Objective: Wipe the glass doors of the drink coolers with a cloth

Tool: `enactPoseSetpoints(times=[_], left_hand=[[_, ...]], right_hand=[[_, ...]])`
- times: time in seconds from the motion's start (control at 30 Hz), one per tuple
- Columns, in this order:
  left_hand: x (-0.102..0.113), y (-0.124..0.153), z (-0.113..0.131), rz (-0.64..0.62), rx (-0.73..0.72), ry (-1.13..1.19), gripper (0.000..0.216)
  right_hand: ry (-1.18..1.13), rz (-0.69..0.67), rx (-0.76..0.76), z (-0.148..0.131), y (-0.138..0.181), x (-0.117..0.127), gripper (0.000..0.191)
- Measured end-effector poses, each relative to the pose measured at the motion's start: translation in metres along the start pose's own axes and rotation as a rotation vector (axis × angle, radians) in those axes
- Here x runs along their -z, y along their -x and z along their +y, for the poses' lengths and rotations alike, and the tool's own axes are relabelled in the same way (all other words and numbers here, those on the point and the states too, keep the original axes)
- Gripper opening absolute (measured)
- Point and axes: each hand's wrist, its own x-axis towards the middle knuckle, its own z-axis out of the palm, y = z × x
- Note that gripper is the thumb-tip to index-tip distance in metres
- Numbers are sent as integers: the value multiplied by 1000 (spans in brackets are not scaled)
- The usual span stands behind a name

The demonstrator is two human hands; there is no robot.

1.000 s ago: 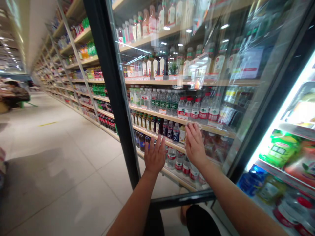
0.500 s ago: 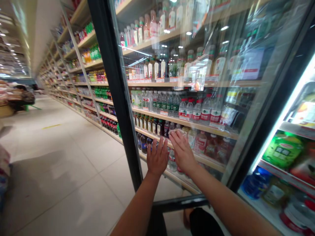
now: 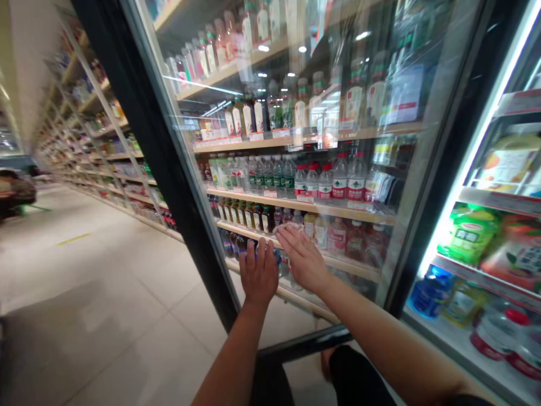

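Observation:
A glass fridge door (image 3: 372,293) with a black frame (image 3: 169,186) stands swung out in front of me. My left hand (image 3: 258,273) lies flat on the glass near the frame's lower part, fingers spread and pointing up. Just to its right, my right hand (image 3: 302,259) presses flat on the glass, with a pale cloth (image 3: 284,227) showing under its fingertips. The two hands almost touch. Through the glass I see shelves of bottled drinks (image 3: 325,180).
At the right the fridge interior is lit, with green packets (image 3: 467,237) and bottles (image 3: 502,332) on its shelves. A long aisle of stocked shelves (image 3: 105,163) runs away at the left over a tiled floor (image 3: 84,293). My dark-clothed knee (image 3: 359,378) is below the door.
My right hand has slid left and slightly down across the glass with the cloth, ending beside the left hand. The left hand has stayed put. The view has shifted right.

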Motion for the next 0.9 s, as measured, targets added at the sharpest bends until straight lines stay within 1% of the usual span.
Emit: enactPoseSetpoints(times=[0.07, 0.13, 0.2, 0.3, 0.37, 0.53, 0.6, 0.7, 0.77, 0.83, 0.9], left_hand=[[0, -1, 0, 5, -3, -16, 65], [-1, -1, 0, 12, -10, -35, 65], [-1, -1, -1, 14, -20, -51, 66], [-2, 0, -2, 12, -29, -63, 68], [-1, -1, -3, 12, -33, -65, 69], [0, -4, -2, 30, -34, -72, 70], [0, -5, -2, 30, -33, -68, 70], [1, -6, -2, 32, -40, -70, 71], [0, -5, -2, 27, -39, -76, 71], [0, -4, -2, 17, -32, -80, 71], [-1, -3, -2, 11, -22, -80, 70]], right_hand=[[3, 60, -60, 9, -10, 8, 73], [8, 127, -122, 15, -12, 14, 73], [12, 163, -161, 19, -4, 14, 74], [2, 154, -185, 23, 14, 12, 74], [-19, 159, -212, 28, 18, 15, 72], [-55, 326, -314, 51, 7, 33, 67], [-37, 327, -323, 56, 15, 33, 66], [1, 300, -315, 57, 39, 25, 68], [7, 284, -314, 59, 48, 24, 69], [4, 294, -335, 65, 48, 28, 68], [1, 333, -370, 74, 43, 35, 65]])
